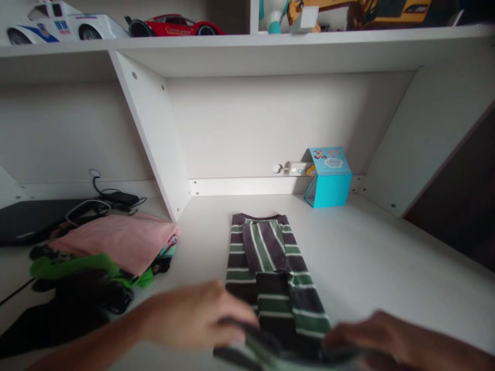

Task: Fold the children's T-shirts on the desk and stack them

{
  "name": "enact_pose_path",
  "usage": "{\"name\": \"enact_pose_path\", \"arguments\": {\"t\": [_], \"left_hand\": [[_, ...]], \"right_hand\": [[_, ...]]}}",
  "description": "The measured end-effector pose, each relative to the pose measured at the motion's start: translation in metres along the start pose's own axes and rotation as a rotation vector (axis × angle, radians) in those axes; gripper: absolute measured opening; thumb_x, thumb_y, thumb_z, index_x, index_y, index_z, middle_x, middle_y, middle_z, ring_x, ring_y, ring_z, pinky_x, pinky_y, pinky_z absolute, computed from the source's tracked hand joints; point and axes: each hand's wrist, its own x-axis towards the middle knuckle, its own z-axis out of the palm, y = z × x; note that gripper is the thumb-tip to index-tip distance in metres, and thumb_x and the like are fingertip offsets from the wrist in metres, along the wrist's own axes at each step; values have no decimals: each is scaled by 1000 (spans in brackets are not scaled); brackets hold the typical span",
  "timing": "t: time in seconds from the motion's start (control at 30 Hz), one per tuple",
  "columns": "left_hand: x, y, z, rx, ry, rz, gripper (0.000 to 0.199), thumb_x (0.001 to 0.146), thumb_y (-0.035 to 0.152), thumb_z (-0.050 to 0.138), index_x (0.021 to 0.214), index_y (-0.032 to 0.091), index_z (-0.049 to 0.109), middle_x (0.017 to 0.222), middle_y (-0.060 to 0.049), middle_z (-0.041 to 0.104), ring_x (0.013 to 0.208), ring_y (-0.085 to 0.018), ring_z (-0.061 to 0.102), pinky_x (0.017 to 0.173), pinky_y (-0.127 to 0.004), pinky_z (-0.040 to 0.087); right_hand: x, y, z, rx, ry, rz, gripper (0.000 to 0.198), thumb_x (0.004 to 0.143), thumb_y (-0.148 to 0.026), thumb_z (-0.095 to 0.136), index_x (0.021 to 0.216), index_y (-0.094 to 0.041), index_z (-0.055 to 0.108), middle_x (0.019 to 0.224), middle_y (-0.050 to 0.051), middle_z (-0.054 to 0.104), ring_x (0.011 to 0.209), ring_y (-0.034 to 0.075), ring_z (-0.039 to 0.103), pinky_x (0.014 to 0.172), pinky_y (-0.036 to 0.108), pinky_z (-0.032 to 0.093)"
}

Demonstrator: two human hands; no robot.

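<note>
A striped shirt (274, 288) in dark grey, green and white lies on the white desk, folded into a long narrow strip with a sleeve laid across its upper part. Its collar end points away from me. My left hand (201, 315) pinches the near end of the shirt at the left, fingers closed on the cloth. At the right, my right hand (381, 337) grips the same near end, its fingers partly hidden and blurred. The cloth between both hands is lifted and smeared by motion.
A pile of clothes with a pink garment (119, 239) on top lies left, beside a black laptop (34, 219) and cables. A blue desk calendar (331, 180) stands near a power strip (297, 168) at the back. Toy cars (174, 26) sit on the shelf (270, 44) above.
</note>
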Motion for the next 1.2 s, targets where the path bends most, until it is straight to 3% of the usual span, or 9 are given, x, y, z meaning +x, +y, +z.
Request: {"name": "enact_pose_path", "arguments": {"t": [0.07, 0.13, 0.27, 0.37, 0.6, 0.73, 0.9, 1.0, 1.2], "left_hand": [[40, -25, -50, -56, 60, -20, 21, 83, 35, 52, 91, 21, 66, 78, 3, 64, 67, -11, 55, 59, -18, 38], [82, -67, -84, -131, 142, -108, 22, 73, 34, 62, 87, 17, 66, 84, 1, 64, 78, -14, 55, 66, -19, 39], [136, -149, -99, -388, 208, -398, 35, 57, 27, 70, 90, 16, 65, 83, -2, 64, 77, -16, 54, 62, -22, 40], [143, -172, -103, -425, 189, -407, 36, 53, 27, 71, 86, 15, 65, 80, -1, 64, 72, -14, 54, 61, -22, 40], [157, -184, -132, -69, 298, -390, 32, 67, 26, 62, 97, 17, 62, 91, -1, 65, 78, -13, 58, 65, -20, 43], [170, -205, -109, 85, 385, -485, 30, 58, 16, 67, 88, 12, 64, 89, -7, 66, 82, -20, 59, 70, -25, 44], [168, -208, -84, 175, 472, -455, 18, 68, 17, 59, 84, 14, 65, 87, -7, 67, 83, -20, 60, 74, -26, 43], [161, -193, -93, 183, 514, -388, 14, 66, 14, 59, 79, 15, 64, 83, -5, 67, 81, -19, 60, 74, -25, 43], [116, -118, -145, 129, 738, -82, 28, 78, 25, 52, 105, 16, 52, 83, -1, 62, 78, -14, 58, 73, -23, 43]], "right_hand": [[53, 21, -29, 143, -180, 50, 30, 86, -41, 42, 98, -27, 65, 82, 1, 67, 75, 17, 61, 65, 27, 48], [108, 49, -42, 296, -124, 121, 22, 76, -38, 56, 79, -17, 62, 69, 0, 59, 65, 12, 54, 59, 22, 43], [184, 101, -25, 329, -68, 223, 28, 75, -34, 54, 86, -9, 58, 61, -1, 52, 55, 9, 48, 47, 20, 38], [201, 124, -14, 334, -93, 240, 25, 75, -30, 54, 86, -8, 59, 58, -2, 50, 54, 9, 48, 46, 20, 37], [224, 157, -23, 174, -56, 347, 24, 87, -33, 51, 100, -14, 55, 83, 0, 58, 70, 10, 56, 61, 25, 48], [238, 172, 3, -11, -53, 489, 24, 86, -33, 54, 101, -15, 56, 101, 4, 58, 86, 15, 57, 74, 34, 49], [235, 167, 23, -107, -37, 544, 26, 85, -35, 54, 101, -14, 57, 99, 3, 59, 84, 15, 58, 72, 33, 50], [229, 150, 6, -124, 51, 495, 23, 85, -34, 54, 94, -13, 58, 91, 1, 60, 77, 13, 59, 69, 31, 50], [181, 78, -77, -79, 454, 230, 20, 82, -31, 54, 94, -16, 49, 85, 2, 60, 74, 13, 58, 66, 24, 47]]}}
